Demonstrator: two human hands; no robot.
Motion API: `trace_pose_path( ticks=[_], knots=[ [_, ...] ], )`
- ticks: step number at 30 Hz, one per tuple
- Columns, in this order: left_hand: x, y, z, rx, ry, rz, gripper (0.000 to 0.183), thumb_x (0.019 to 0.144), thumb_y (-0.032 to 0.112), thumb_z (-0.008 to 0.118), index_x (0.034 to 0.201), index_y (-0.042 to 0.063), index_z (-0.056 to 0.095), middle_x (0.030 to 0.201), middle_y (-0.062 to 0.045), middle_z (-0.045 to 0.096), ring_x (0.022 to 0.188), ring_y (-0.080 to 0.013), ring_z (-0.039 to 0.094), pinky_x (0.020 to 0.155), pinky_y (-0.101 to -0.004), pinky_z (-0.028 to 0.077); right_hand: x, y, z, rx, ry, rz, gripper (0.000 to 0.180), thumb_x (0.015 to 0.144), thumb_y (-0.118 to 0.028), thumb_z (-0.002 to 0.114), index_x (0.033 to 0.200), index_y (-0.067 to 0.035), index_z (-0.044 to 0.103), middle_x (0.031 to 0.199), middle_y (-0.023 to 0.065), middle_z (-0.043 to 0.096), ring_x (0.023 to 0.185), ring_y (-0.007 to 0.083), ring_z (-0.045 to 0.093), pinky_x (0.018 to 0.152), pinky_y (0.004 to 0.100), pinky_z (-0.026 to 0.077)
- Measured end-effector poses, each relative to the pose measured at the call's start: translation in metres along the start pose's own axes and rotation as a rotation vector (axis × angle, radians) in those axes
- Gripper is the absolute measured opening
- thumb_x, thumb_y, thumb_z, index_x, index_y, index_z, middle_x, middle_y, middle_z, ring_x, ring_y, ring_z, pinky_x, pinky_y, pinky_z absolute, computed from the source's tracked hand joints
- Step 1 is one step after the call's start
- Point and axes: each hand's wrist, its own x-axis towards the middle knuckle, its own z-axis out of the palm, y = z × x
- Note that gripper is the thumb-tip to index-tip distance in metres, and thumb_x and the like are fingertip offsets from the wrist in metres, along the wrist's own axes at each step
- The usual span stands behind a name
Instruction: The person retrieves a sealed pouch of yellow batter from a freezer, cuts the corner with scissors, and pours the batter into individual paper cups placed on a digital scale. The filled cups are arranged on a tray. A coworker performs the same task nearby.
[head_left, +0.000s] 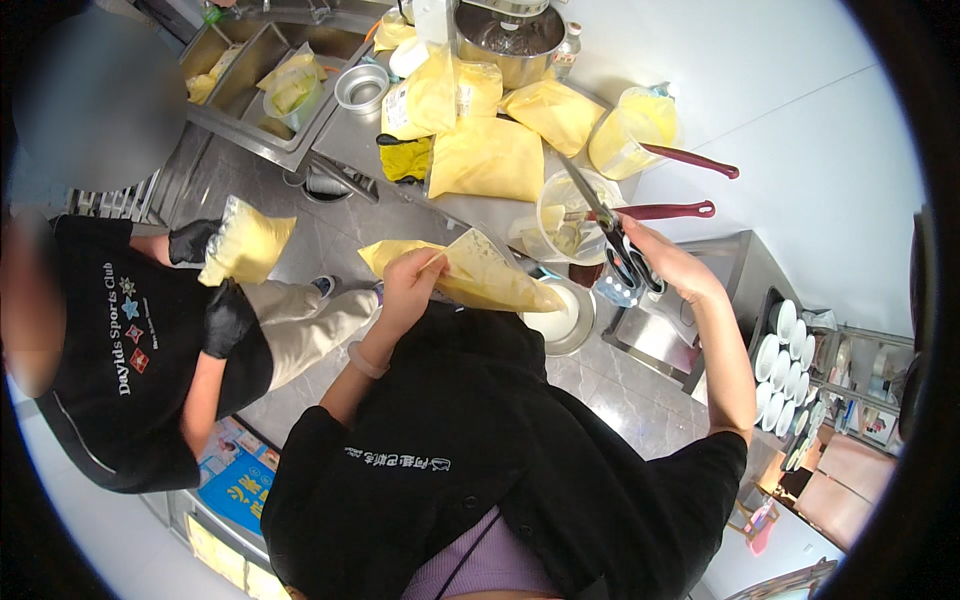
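Observation:
My left hand (411, 283) pinches the upper edge of a clear plastic bag (499, 283) holding something soft and yellow. The bag sags sideways in front of my chest. In my right hand (664, 259) is a pair of black-handled scissors (589, 189), blades pointing up and away from me. They pass over a clear plastic tub (559, 236) smeared with pale yellow residue. A red-handled spatula (675, 211) rests in that tub. Partly behind the bag, a round metal container (583, 330) shows white contents.
Several yellow-filled bags (487, 159) and a yellow glove (405, 159) lie on the steel counter (341, 139). Behind them stand a mixer bowl (510, 56) and another tub (611, 142) with a red-handled spatula. A sink (251, 112) adjoins. At left, a black-gloved co-worker (150, 315) holds a yellow bag (251, 244).

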Motion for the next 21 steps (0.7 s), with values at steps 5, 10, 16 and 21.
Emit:
trace_pose_path(
  ticks=[5, 10, 16, 21],
  knots=[
    [0.012, -0.016, -0.002, -0.013, 0.018, -0.050, 0.011, 0.083, 0.007, 0.054, 0.077, -0.001, 0.060, 0.068, -0.008, 0.061, 0.064, -0.0189, 0.060, 0.060, -0.0279, 0.045, -0.004, 0.003, 0.024, 0.393, -0.152, 0.177, 0.044, 0.098, -0.037, 0.030, 0.136, -0.014, 0.036, 0.078, 0.0003, 0.056, 0.069, 0.0100, 0.058, 0.061, 0.0220, 0.045],
    [0.023, -0.030, -0.011, -0.007, 0.042, -0.057, 0.011, 0.083, 0.006, 0.055, 0.077, -0.001, 0.060, 0.068, -0.008, 0.061, 0.063, -0.0177, 0.059, 0.059, -0.0274, 0.044, 0.018, -0.009, 0.022, 0.647, -0.070, 0.062, 0.044, 0.088, -0.015, 0.038, 0.127, 0.006, 0.038, 0.088, 0.0096, 0.062, 0.073, 0.0118, 0.057, 0.068, 0.0224, 0.047],
    [0.023, -0.022, -0.015, 0.001, 0.071, -0.074, 0.012, 0.084, 0.009, 0.056, 0.078, 0.000, 0.061, 0.067, -0.007, 0.061, 0.061, -0.0174, 0.058, 0.058, -0.0271, 0.044, 0.023, -0.010, 0.014, -0.165, -0.100, -0.225, 0.063, 0.075, -0.010, 0.063, 0.131, -0.001, 0.037, 0.115, 0.0140, 0.053, 0.102, 0.0228, 0.053, 0.086, 0.0308, 0.044],
    [0.030, -0.022, -0.018, 0.028, 0.061, -0.063, 0.012, 0.084, 0.010, 0.056, 0.078, 0.000, 0.062, 0.067, -0.007, 0.061, 0.061, -0.0178, 0.058, 0.058, -0.0274, 0.044, 0.033, -0.039, 0.023, -0.727, 0.063, -0.418, 0.062, 0.070, -0.028, 0.074, 0.122, -0.005, 0.046, 0.112, 0.0139, 0.055, 0.094, 0.0270, 0.057, 0.080, 0.0345, 0.046]
  ],
)
